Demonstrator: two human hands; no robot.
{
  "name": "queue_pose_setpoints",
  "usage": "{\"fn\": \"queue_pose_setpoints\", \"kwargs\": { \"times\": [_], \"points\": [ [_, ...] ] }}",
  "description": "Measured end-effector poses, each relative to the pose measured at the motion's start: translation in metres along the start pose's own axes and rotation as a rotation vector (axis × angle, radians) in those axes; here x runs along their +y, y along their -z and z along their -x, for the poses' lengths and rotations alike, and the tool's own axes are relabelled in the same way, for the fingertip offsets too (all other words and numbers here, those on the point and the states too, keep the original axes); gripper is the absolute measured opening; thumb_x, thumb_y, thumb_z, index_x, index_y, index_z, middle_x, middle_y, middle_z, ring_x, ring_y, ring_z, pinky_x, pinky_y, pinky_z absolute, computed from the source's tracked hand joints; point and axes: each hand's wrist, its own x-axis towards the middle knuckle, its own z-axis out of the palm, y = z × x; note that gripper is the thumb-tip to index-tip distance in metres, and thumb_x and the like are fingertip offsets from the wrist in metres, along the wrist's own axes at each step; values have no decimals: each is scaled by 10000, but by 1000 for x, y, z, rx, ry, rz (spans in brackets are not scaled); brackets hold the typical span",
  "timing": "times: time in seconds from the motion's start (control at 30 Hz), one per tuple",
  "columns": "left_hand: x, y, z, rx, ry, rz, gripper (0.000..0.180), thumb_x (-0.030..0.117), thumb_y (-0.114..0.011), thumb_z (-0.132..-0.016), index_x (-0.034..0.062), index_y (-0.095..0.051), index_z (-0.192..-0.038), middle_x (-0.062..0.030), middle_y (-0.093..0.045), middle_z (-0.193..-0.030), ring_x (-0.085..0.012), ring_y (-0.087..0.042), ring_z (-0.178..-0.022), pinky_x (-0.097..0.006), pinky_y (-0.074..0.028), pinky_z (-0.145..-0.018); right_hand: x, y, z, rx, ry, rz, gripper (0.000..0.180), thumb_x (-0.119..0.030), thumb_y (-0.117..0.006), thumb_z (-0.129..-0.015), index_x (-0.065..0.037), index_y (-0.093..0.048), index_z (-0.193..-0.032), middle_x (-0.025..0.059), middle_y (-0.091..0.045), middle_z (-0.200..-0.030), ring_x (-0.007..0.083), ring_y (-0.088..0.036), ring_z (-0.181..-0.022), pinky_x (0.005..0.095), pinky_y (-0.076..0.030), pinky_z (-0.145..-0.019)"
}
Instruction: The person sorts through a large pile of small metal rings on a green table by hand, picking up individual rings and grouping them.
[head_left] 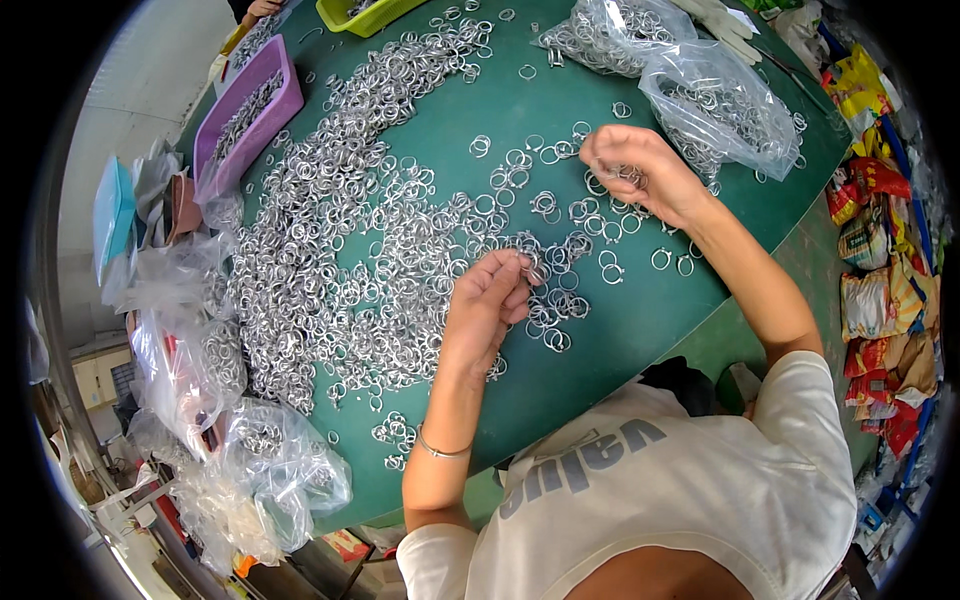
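Note:
Small silver metal rings with little lugs, looking like hose clamps (310,200), lie in a long thick heap across the green table (620,310). My left hand (485,305) is closed at the near right edge of the heap, pinching clamps (532,262) between thumb and fingers. Farther right, my right hand (645,170) curls its fingers around a few clamps (628,175), partly hidden in the palm. Loose clamps (610,265) are scattered below and beside it.
Clear plastic bags of clamps (720,105) stand at the far right, beside a pale glove (720,25). A purple bin (248,120) and a yellow-green bin (365,15) sit at the far side. Plastic bags (285,460) line the left edge. Another person's hand (265,7) shows at top left.

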Motion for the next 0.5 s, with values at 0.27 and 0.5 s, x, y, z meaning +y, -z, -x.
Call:
{"fn": "queue_pose_setpoints", "kwargs": {
  "times": [0.27,0.5],
  "points": [
    [-4,-4,5,44,-43,-134,115,95,-461,-916,9,-533,-939,-46,-571,-764,-25,-334,-547,-157,-276,-465,6,-12,10,-62,-161,-247,145,-186,-537,-881,-44,-529,-848,24,-496,-661,40,-331,-407,168,-216,-329],
    [-11,-8,13,108,-294,-962,148,5,-497,-851,-5,-574,-977,-104,-569,-677,-155,-552,-595,-277,-426,-543,16,-50,5,-110,343,994,221,-173,-641,-777,-85,-583,-972,61,-504,-569,186,-504,-501,310,-408,-489]
  ]
}}
